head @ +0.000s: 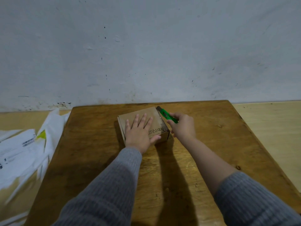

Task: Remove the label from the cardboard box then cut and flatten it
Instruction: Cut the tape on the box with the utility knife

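A small brown cardboard box point(143, 123) is set near the far edge of the worn wooden table point(211, 144), pressed flat on top by the left hand point(140, 132) with fingers spread. A green plastic cutter point(167, 116) is gripped in the right hand point(183, 126), its blade at the box's far right corner. Crumpled white mailers point(24, 149) lie off the table's left edge.

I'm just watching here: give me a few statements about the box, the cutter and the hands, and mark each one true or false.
1. The left hand lies flat on top of the cardboard box. True.
2. The right hand holds a red pair of scissors. False: it holds a green cutter.
3. The box stands on the wooden table. True.
4. The box is already flattened. False: it is still box-shaped.
5. White bags lie to the right. False: they lie to the left.
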`<control>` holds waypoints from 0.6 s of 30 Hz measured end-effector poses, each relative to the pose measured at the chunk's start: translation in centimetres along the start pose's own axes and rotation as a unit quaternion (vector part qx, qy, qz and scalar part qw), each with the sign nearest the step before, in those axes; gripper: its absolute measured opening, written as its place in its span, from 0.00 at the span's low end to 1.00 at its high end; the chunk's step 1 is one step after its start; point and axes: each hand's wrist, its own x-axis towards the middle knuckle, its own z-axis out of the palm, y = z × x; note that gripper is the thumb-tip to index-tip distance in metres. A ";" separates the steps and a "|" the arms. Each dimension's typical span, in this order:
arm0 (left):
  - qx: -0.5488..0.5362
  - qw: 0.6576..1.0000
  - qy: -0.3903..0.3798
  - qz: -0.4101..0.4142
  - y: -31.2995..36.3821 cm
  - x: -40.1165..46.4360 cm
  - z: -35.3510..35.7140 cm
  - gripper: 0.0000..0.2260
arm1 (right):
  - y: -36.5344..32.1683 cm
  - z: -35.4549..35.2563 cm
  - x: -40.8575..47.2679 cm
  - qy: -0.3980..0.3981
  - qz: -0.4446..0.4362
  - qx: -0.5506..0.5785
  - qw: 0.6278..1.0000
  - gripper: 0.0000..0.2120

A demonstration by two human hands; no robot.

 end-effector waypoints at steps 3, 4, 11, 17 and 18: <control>0.003 1.000 -0.006 0.000 0.1 0.0 -0.1 0.36 | -0.2 0.2 -0.5 0.011 -0.033 -0.057 0.998 0.17; 0.003 1.000 -0.006 -0.001 0.1 0.0 -0.1 0.36 | -0.2 0.2 -0.6 0.016 -0.048 -0.084 0.995 0.17; 0.000 1.000 -0.020 -0.003 0.2 -0.1 -0.6 0.34 | -2.3 0.3 -0.3 -0.026 -0.102 -0.298 0.949 0.17; -0.004 1.000 -0.026 -0.008 0.2 0.1 -0.5 0.36 | -3.8 0.9 0.0 -0.085 -0.077 -0.299 0.947 0.24; -0.002 1.000 -0.029 -0.008 0.2 0.1 -0.5 0.36 | -3.8 0.9 -0.1 -0.092 -0.071 -0.291 0.950 0.26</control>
